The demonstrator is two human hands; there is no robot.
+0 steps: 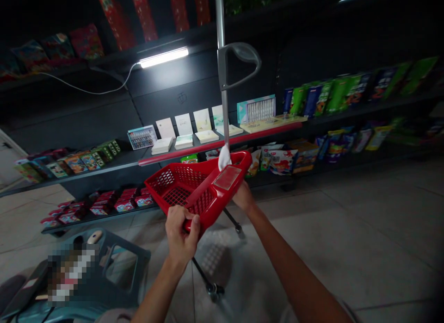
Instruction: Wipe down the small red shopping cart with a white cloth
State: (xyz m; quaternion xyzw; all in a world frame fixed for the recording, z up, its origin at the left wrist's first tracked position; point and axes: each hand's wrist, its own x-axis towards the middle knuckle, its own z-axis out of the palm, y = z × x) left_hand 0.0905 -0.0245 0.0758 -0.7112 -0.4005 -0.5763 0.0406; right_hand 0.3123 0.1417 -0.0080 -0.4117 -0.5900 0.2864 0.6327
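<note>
Head view: red basket (204, 207) slants up-right.

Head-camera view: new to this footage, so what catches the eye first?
The red plastic shopping basket in the centre is held up by the left hand at its near corner and the right hand beneath its far side. A white cloth sits at the foot of its metal pole. Behind, a bright strip light shines over dark shelves of colourful packets.

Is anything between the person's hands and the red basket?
Nothing visible: the left hand and right hand both touch the red plastic basket directly. A white cloth sits at its far rim, not between them.
</note>
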